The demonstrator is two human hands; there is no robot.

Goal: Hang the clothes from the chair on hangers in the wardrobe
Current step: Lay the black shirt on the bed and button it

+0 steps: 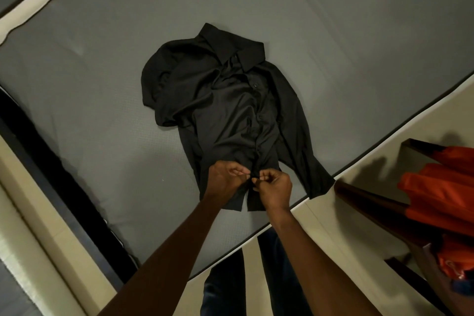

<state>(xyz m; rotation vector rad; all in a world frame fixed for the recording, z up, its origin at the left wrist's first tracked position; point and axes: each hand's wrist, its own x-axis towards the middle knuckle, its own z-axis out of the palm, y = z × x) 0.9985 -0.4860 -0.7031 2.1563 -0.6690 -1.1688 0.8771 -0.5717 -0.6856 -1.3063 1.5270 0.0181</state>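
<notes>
A black button-up shirt (pixel 225 110) lies spread on the grey mattress (pixel 89 100), collar away from me and hem towards me. My left hand (pixel 224 179) and my right hand (pixel 274 188) meet at the shirt's front placket near the hem. Each hand pinches one edge of the black fabric, fingers curled, at a button. The long sleeve on the right trails to the mattress edge. At the right, orange clothes (pixel 441 195) are draped over a dark wooden chair (pixel 372 202). No hanger or wardrobe is in view.
The mattress has a cream border (pixel 38 0) and a dark bed frame (pixel 51 174) on the left. Cream floor (pixel 333 151) runs between the bed and the chair. My legs in dark trousers (pixel 230 285) stand at the bed's near edge.
</notes>
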